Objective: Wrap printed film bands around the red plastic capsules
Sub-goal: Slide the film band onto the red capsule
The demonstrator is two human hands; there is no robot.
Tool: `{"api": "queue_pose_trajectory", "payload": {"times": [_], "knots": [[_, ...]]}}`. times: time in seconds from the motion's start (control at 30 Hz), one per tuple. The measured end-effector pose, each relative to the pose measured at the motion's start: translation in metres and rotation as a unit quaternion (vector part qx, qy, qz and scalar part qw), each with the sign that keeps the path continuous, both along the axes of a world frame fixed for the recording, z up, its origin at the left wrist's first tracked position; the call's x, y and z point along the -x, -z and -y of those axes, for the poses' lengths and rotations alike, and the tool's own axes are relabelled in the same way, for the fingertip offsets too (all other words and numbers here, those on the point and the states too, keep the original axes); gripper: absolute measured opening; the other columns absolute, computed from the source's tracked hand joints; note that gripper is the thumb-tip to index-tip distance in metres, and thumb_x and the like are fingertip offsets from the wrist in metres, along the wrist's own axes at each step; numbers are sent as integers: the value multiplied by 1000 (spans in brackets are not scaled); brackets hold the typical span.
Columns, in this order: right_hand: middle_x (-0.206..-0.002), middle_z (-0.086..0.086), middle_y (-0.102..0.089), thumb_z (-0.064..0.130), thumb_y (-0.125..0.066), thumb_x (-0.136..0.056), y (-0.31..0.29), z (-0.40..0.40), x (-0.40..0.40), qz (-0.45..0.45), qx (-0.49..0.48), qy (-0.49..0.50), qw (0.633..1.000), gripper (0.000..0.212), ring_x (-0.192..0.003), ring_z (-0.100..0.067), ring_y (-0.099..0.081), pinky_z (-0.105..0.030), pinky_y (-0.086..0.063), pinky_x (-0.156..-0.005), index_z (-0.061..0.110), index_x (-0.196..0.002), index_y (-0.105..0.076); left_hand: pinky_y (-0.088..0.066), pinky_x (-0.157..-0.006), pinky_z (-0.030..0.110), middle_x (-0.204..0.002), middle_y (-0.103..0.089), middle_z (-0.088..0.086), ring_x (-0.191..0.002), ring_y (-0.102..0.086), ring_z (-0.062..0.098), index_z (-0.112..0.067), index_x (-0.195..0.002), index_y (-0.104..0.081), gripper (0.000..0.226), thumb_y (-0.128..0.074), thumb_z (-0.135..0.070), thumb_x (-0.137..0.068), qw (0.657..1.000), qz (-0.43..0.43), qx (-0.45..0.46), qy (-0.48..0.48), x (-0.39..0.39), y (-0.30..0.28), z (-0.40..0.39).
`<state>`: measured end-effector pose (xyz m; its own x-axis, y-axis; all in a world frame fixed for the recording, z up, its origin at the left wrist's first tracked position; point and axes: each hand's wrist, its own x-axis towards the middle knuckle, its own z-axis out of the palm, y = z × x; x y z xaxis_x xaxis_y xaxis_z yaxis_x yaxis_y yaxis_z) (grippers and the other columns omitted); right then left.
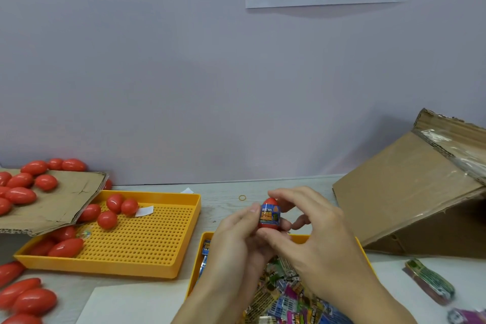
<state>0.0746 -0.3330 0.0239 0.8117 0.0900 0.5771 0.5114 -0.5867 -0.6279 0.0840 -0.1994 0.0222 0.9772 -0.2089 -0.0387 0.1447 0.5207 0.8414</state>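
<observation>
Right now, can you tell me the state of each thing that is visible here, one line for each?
Held capsule: upright, printed band already around its middle.
Left hand: grips the capsule from the side.
Right hand: fingertips pinch the capsule top and side.
Perforated yellow tray: holds several bare red capsules.
Near yellow tray: holds loose printed bands.
Cardboard box: tipped on its side.
Rubber band: lies flat on the table.
</observation>
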Motion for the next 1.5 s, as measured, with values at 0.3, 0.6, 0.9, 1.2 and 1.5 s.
{"api": "queue_pose_trajectory", "payload": {"times": [0.3,0.6,0.9,1.2,1.5], "knots": [[-101,22,-58,36,-75,-80,3,-5,-1,6,-34,30,999,46,-100,0,-58,-7,-45,-71,30,-124,-64,-62,-68,37,-92,-71,29,-78,-73,34,10,-97,-72,35,-64,-17,-76,998,-48,40,3,-2,-2,-2],[-115,27,-62,29,-77,-81,-4,-5,7,-31,-18,5,999,49,-109,2,-58,-6,-43,-80,28,-129,-63,-61,-66,33,-91,-72,24,-78,-73,32,6,-92,-74,31,-69,-19,-75,998,-38,44,27,2,-4,-6],[-105,27,-66,20,-83,-73,-4,1,5,-58,-71,22,996,40,-96,-2,-65,-12,-51,-76,33,-108,-71,-61,-75,37,-102,-70,31,-97,-70,42,8,-105,-67,48,-67,-32,-79,999,-8,-2,39,2,-3,-5],[-94,23,-70,25,-82,-75,-8,4,5,-95,-108,12,990,29,-88,-1,-68,-10,-50,-76,44,-91,-68,-58,-66,29,-87,-75,20,-78,-74,30,-14,-86,-79,25,-65,-33,-78,993,78,-82,37,0,1,-5],[-92,2,-77,38,-74,-77,-15,9,5,-217,-252,-76,940,17,-90,-11,-73,-24,-57,-83,31,-92,-78,-54,-64,20,-102,-65,-14,-87,-66,15,-37,-107,-66,33,-69,-10,-89,843,371,-369,-127,7,0,-4]]}}
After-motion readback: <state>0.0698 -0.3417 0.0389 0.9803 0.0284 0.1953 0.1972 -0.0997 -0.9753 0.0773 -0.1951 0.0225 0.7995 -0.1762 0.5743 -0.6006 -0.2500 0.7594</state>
